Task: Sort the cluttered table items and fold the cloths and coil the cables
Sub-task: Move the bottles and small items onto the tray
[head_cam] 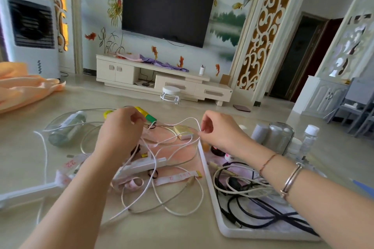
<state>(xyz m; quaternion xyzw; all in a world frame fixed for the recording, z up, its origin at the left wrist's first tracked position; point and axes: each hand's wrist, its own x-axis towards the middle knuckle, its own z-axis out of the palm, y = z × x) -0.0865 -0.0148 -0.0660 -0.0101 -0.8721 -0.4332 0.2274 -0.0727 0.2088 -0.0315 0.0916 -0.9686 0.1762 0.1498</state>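
A tangle of thin white cable (pixel 174 148) lies on the table over a pink cloth (pixel 178 156). My left hand (pixel 121 127) pinches one stretch of that cable near a yellow and green marker (pixel 147 114). My right hand (pixel 218 129) pinches the same cable at a loop, about level with the left. A pink tape measure (pixel 176 178) and a white power strip (pixel 141 164) lie under the cable. A white tray (pixel 210 180) on the right holds black and white cables (pixel 249 204).
A glass jar (pixel 66 127) lies on its side at the left. An upright jar (pixel 281 137), a paper cup (pixel 260 132) and a small clear bottle (pixel 308 139) stand behind the tray. An orange cloth (pixel 24 87) sits at the far left, a small gold box (pixel 183 132) between my hands.
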